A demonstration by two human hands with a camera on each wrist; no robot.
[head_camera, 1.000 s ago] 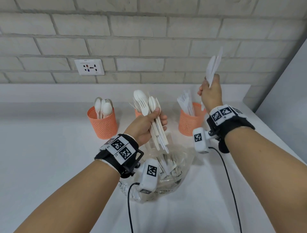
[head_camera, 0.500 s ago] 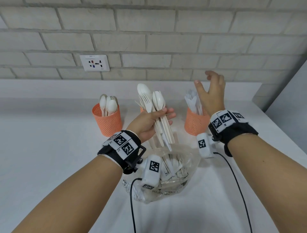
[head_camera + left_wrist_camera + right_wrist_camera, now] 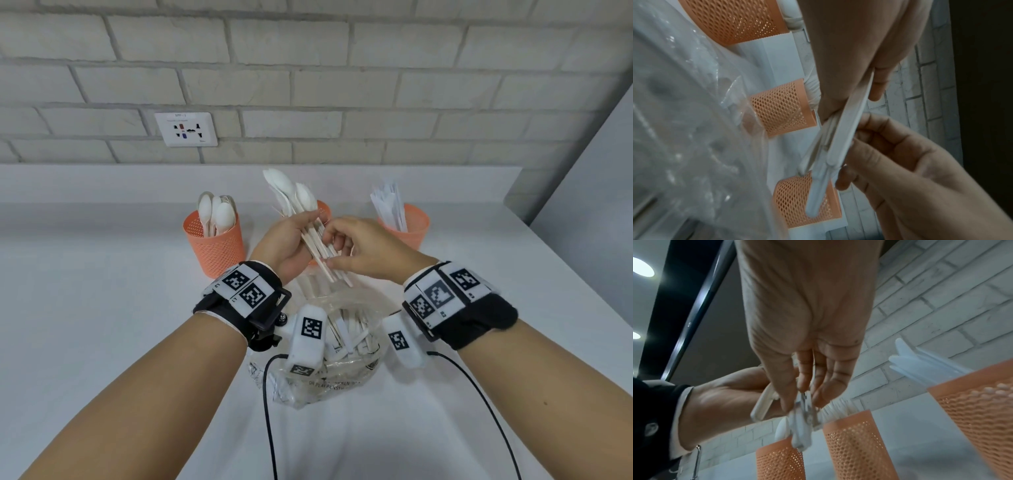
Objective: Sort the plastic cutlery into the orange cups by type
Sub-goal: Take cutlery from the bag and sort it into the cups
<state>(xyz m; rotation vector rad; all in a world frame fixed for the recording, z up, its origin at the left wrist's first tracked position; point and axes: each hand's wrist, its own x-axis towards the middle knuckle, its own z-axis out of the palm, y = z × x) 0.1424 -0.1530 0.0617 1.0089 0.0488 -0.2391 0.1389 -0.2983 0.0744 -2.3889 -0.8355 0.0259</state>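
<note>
Left hand [image 3: 286, 245] clamps a mixed bundle of cutlery [image 3: 310, 222] above the middle cup [image 3: 323, 209], heads up, handles fanning down. Right hand [image 3: 363, 253] is in among the handles, fingers [image 3: 334, 263] curled and pinching at their lower ends. Spoons stand in the left cup [image 3: 215, 245], knives in the right cup [image 3: 409, 228]. The trick here: single out one type by its head, pinch only those handles, and draw them straight down while the left grip eases slightly, or neighbours spill towards the bag [image 3: 329, 373] on the counter [image 3: 102, 308].
</note>
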